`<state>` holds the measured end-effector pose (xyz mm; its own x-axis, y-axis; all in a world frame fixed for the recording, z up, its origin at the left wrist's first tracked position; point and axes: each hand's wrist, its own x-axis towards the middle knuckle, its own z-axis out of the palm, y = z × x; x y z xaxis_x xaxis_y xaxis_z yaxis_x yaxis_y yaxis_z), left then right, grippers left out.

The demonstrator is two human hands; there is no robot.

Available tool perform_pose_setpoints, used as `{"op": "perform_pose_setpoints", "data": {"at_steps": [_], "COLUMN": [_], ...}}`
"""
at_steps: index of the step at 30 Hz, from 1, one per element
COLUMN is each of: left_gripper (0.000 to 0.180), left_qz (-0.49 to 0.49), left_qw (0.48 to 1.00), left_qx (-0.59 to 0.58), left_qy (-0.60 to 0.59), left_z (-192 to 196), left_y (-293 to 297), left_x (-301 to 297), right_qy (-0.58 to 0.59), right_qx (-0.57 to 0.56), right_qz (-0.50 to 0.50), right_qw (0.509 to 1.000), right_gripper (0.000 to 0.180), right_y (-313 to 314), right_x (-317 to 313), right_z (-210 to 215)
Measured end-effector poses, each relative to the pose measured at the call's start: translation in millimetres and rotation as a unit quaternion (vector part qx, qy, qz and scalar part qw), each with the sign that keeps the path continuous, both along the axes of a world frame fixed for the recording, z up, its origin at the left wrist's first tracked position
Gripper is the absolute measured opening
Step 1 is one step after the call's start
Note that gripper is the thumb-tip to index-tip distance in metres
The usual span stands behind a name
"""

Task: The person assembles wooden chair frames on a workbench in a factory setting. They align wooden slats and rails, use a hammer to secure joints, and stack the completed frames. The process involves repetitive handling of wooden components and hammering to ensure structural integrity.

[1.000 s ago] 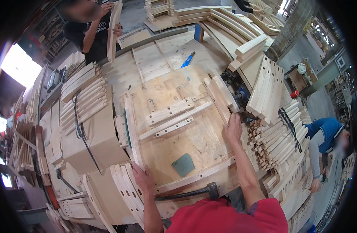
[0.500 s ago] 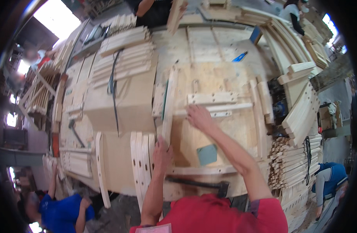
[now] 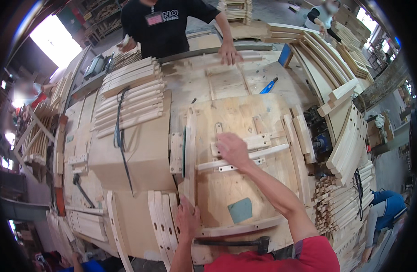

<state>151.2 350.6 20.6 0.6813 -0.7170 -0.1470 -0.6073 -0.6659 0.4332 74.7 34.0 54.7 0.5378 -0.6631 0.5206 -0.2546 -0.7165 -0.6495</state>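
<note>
My left hand [image 3: 189,220] is closed round the near end of a long pale wooden rail [image 3: 190,158], which stands on the left side of a wooden frame on the plywood board. Over a drilled wooden block [image 3: 254,142] is my right hand [image 3: 232,149], fingers bent and slightly blurred; their tips are partly hidden. Just below that hand a thin wooden slat [image 3: 272,151] runs across from near the left rail to the right-hand rail [image 3: 295,156]. The frame's near rail [image 3: 245,226] lies closest to me. A grey-green flat piece [image 3: 240,210] rests inside the frame.
A black-handled hammer [image 3: 262,245] lies along the near edge. Slotted wooden pieces [image 3: 161,222] stand to the left, beyond them stacked slats [image 3: 131,102] with a black strap. A blue cutter [image 3: 269,86] lies farther back. Across the table, a co-worker's hand [image 3: 230,52] rests on wood.
My right hand has left the slat's left end and moved up over the drilled block. My left hand stays at the rail. The co-worker's wooden piece has come down onto the table.
</note>
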Motion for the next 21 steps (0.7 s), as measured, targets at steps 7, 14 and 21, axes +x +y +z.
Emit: {"op": "perform_pose_setpoints", "data": {"at_steps": [7,14,21], "left_gripper": [0.08,0.081,0.05], "left_qz": [-0.008,-0.005,-0.053], "left_qw": [1.0,1.0,0.997], "left_qx": [-0.013,0.023,0.042], "left_qy": [0.002,0.016,0.027], "left_z": [-7,-6,-3], "left_y": [-5,-2,-2], "left_x": [-1,1,4], "right_qy": [0.036,0.213,0.275], "right_qx": [-0.136,-0.16,-0.224], "right_qz": [-0.146,-0.067,-0.103], "right_qw": [0.979,0.961,0.929], "right_gripper": [0.016,0.02,0.029], "right_y": [-173,-266,-330], "right_x": [-15,45,80], "right_z": [-6,-58,-78]}}
